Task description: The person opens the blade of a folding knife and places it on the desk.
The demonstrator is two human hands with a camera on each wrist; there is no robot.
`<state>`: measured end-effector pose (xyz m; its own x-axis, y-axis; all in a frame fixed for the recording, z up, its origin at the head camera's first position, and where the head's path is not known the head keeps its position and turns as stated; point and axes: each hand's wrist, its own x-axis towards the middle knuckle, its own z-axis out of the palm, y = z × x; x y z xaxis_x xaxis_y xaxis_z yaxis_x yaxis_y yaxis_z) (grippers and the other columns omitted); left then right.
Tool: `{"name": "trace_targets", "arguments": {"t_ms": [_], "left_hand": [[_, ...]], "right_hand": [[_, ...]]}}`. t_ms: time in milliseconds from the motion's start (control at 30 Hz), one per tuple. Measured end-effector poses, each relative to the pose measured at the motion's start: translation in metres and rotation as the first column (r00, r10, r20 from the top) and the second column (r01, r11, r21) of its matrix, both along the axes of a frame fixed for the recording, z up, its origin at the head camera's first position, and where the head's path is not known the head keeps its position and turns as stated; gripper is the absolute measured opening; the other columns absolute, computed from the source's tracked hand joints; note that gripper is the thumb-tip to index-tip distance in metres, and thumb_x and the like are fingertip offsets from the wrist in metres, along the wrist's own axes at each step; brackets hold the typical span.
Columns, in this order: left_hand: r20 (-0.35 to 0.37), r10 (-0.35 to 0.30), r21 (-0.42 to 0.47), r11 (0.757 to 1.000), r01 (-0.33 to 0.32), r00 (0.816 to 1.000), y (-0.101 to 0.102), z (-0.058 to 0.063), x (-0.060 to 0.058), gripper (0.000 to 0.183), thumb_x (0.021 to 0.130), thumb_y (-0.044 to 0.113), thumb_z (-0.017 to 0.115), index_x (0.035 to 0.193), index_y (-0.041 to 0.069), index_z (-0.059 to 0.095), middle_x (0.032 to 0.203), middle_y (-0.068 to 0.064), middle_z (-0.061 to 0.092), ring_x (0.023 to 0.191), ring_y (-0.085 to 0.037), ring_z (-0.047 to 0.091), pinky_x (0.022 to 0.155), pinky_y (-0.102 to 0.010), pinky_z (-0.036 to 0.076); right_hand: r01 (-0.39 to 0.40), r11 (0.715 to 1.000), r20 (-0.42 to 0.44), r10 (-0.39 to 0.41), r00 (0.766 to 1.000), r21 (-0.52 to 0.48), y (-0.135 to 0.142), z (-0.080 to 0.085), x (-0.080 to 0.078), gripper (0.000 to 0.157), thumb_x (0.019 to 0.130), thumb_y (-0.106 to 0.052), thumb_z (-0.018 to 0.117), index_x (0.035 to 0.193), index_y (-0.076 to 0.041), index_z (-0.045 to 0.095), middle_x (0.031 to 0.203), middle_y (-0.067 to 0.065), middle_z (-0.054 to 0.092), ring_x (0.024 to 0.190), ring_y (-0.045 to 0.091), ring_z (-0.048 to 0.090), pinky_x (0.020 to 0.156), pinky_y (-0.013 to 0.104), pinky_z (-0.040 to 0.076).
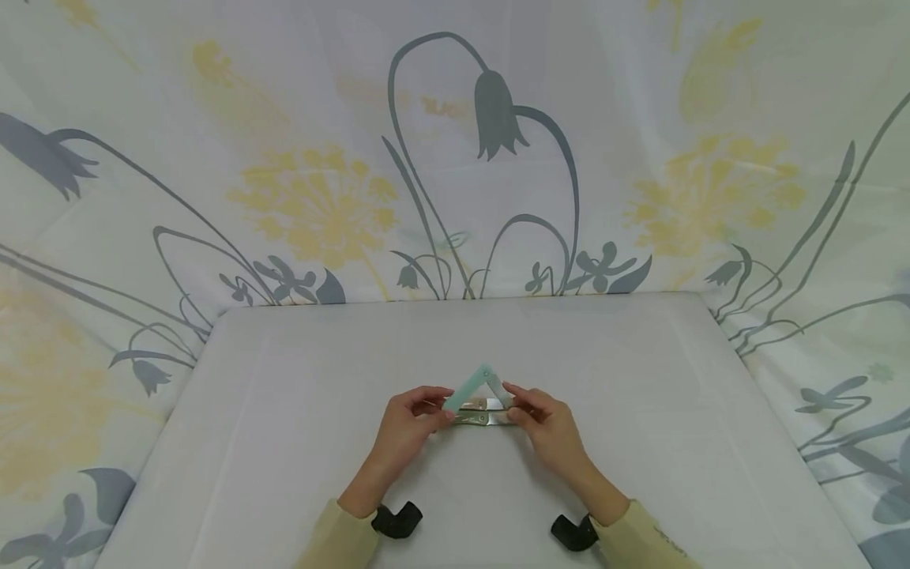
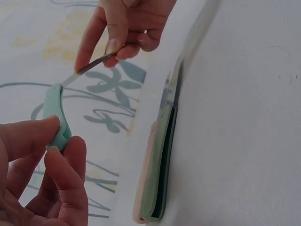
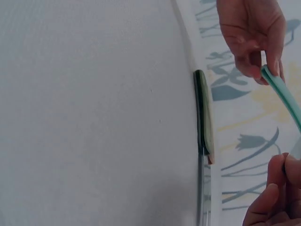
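A mint-green folding knife (image 1: 466,390) is held up between both hands, bent into an inverted V at its pivot. My left hand (image 1: 407,425) pinches the end of its handle (image 2: 52,104) between thumb and fingers. With thumb and fingertips, my right hand (image 1: 549,428) pinches the blade (image 2: 87,69) near its tip. Below the hands, a green folding knife (image 1: 468,418) lies unfolded on the table, its blade pointing right. Right behind it lies a pinkish-beige folding knife (image 2: 143,183), also unfolded and largely hidden by the green one in the wrist views.
A white-covered table (image 1: 284,442) spreads around the hands. Behind it and at both sides hangs a white curtain (image 1: 441,182) with grey and yellow flowers. Black wrist devices (image 1: 398,520) sit at both cuffs.
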<state>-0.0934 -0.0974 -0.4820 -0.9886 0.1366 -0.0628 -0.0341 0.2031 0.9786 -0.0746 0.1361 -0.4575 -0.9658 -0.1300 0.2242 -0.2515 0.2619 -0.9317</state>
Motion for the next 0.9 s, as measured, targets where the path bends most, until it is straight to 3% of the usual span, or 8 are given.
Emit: {"name": "trace_targets", "arguments": {"t_ms": [133, 433, 533, 667, 900], "left_hand": [[-0.07, -0.007, -0.004, 1.0, 0.007, 0.998, -0.008, 0.004, -0.001, 0.027, 0.08, 0.011, 0.073, 0.105, 0.023, 0.071, 0.1, -0.004, 0.065, 0.087, -0.018, 0.061, 0.068, -0.028, 0.052], [-0.175, -0.086, -0.109, 0.992, 0.068, 0.981, -0.019, 0.012, -0.004, 0.027, 0.085, 0.01, 0.069, 0.105, 0.027, 0.071, 0.095, 0.006, 0.063, 0.09, -0.013, 0.058, 0.072, -0.027, 0.049], [-0.193, -0.12, -0.145, 0.985, 0.092, 0.974, -0.022, 0.012, -0.005, 0.026, 0.086, 0.01, 0.067, 0.105, 0.028, 0.071, 0.093, 0.007, 0.061, 0.087, -0.013, 0.056, 0.071, -0.027, 0.049], [-0.233, -0.181, -0.22, 0.967, 0.13, 0.955, -0.025, 0.014, -0.007, 0.024, 0.087, 0.009, 0.066, 0.105, 0.025, 0.071, 0.093, 0.007, 0.06, 0.085, -0.012, 0.055, 0.071, -0.026, 0.048], [-0.265, -0.307, -0.372, 0.907, 0.197, 0.914, -0.028, 0.02, -0.007, 0.028, 0.086, 0.0, 0.064, 0.106, 0.019, 0.072, 0.091, 0.01, 0.055, 0.079, -0.008, 0.052, 0.07, -0.024, 0.047]], "right_hand": [[-0.017, 0.997, -0.028, 0.019, 0.999, 0.076, 0.005, 0.005, -0.002, 0.035, 0.08, 0.008, 0.066, 0.115, 0.002, 0.064, 0.082, 0.016, 0.062, 0.074, 0.024, 0.055, 0.065, 0.021, 0.047], [-0.095, 0.97, -0.068, 0.113, 0.991, 0.225, 0.016, 0.013, -0.006, 0.036, 0.079, 0.012, 0.064, 0.112, -0.001, 0.067, 0.077, 0.011, 0.061, 0.068, 0.023, 0.052, 0.061, 0.022, 0.043], [-0.125, 0.958, -0.083, 0.151, 0.985, 0.258, 0.025, -0.002, -0.015, 0.038, 0.08, 0.011, 0.065, 0.112, -0.008, 0.069, 0.076, 0.008, 0.06, 0.064, 0.016, 0.048, 0.057, 0.021, 0.041], [-0.157, 0.937, -0.09, 0.194, 0.977, 0.311, 0.034, -0.023, -0.024, 0.04, 0.081, 0.007, 0.065, 0.111, -0.018, 0.07, 0.076, 0.003, 0.059, 0.064, 0.007, 0.044, 0.057, 0.021, 0.04], [-0.192, 0.882, -0.077, 0.247, 0.966, 0.431, 0.038, -0.019, -0.025, 0.044, 0.081, 0.012, 0.062, 0.108, -0.021, 0.072, 0.076, 0.0, 0.055, 0.066, 0.005, 0.043, 0.059, 0.021, 0.042]]}}
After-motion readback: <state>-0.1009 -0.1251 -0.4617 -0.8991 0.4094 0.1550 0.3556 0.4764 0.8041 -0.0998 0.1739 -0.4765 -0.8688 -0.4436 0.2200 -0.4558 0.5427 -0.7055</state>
